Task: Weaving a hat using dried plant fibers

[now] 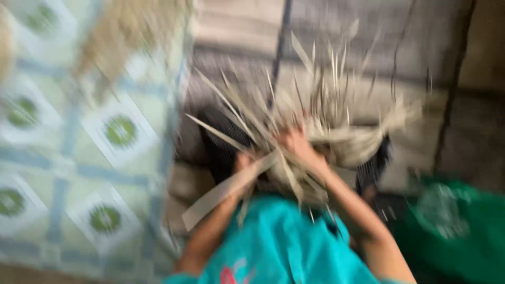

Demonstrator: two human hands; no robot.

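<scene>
Pretty blurry shot, but here's what you can make out: both hands are buried in a big bundle of pale dried leaf strips [315,131], the kind of flat straw-coloured blades you'd weave with. The right hand [297,144] sits right in the middle of the bundle, fingers curled into the strips, so it looks closed on them, though the blur hides the exact grip. The left hand [244,163] is just beside it, a bit lower and to the left, and seems wrapped around one wide flat strip [226,192] that runs down and out to the lower left past the wrist. So the bundle lies directly over and beyond both hands, fanning up and away from the person, with loose tips sticking out in every direction and a thicker bunched part trailing off to the right. Everything rests over a greyish striped mat [368,47] with something dark under the strips. The person's teal garment [279,242] fills the bottom centre. To the left there's a floor covering with pale squares and green round motifs [63,158], and at the lower right a green bag-like thing [457,226], well apart from the hands.
</scene>
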